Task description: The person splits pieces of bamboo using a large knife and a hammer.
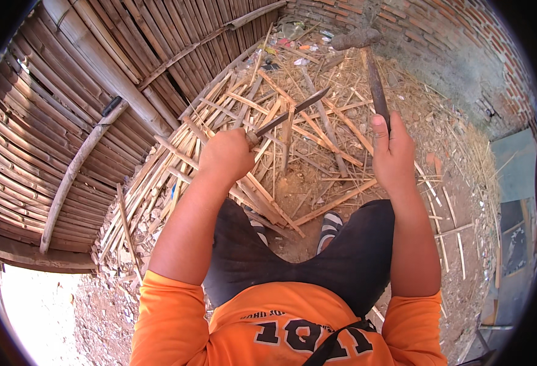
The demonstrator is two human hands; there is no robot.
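Observation:
My left hand (227, 152) is closed round the short handle of a large knife (296, 111), its dark blade pointing up and to the right. The blade lies across the top of an upright wooden piece (287, 143); whether it has cut into the wood I cannot tell. In my right hand (394, 152) is the dark handle of a hammer (376, 79), raised to the right of the blade. Its thick, crusted head (357, 39) is at the top, apart from the knife.
Split wooden strips (177, 160) lie heaped on the left and around the upright piece. A bamboo wall (67, 140) stands on the left, a brick wall (457, 49) at the far right. Litter (293, 44) lies in the far corner, and grey-green panels (512, 165) are at the right.

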